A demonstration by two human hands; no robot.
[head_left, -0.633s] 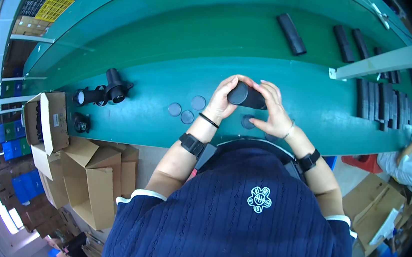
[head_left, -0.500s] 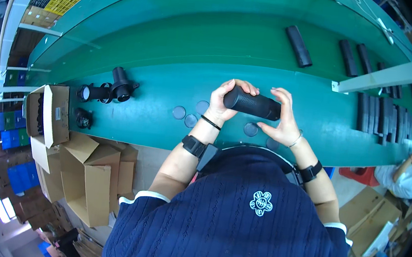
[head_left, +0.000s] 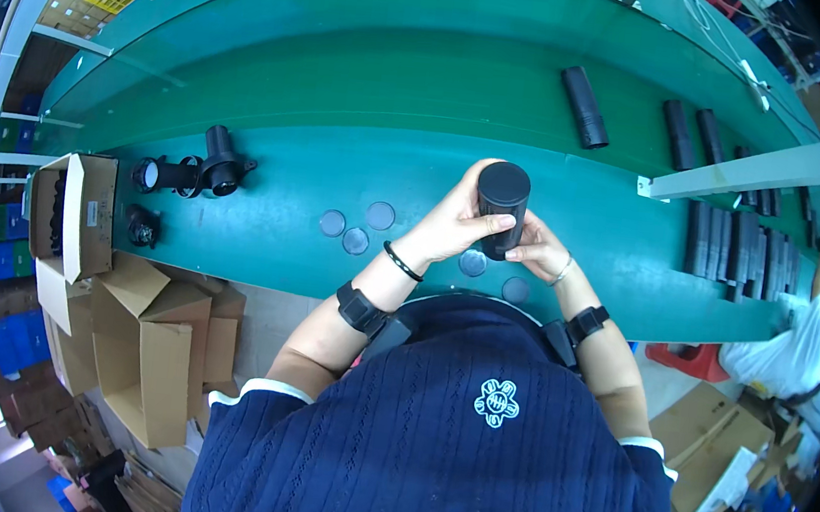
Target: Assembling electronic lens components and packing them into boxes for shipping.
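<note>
A black cylindrical tube [head_left: 503, 198] is tilted up over the near part of the green table, its round end turned toward me. My left hand [head_left: 460, 223] is closed around its side, thumb across the front. My right hand [head_left: 540, 249] grips the lower end, with some fingers hidden behind the tube. Below the hands lie a round dark disc [head_left: 472, 264] and another disc [head_left: 515, 289] near the table's front edge. To the left of my left wrist are three more discs, one being the nearest disc [head_left: 356, 241].
Black lens-like housings [head_left: 223, 174] stand at the table's left, beside an open carton [head_left: 99, 223]. Several black tubes [head_left: 731, 248] are lined up at the right, and a single tube [head_left: 585, 108] lies on the raised back ledge. A metal post [head_left: 749, 172] crosses the right side.
The tube has swung from lying sideways to pointing its round end at me. My right hand, spread beside it before, now grips its lower end. The view has shifted slightly.
</note>
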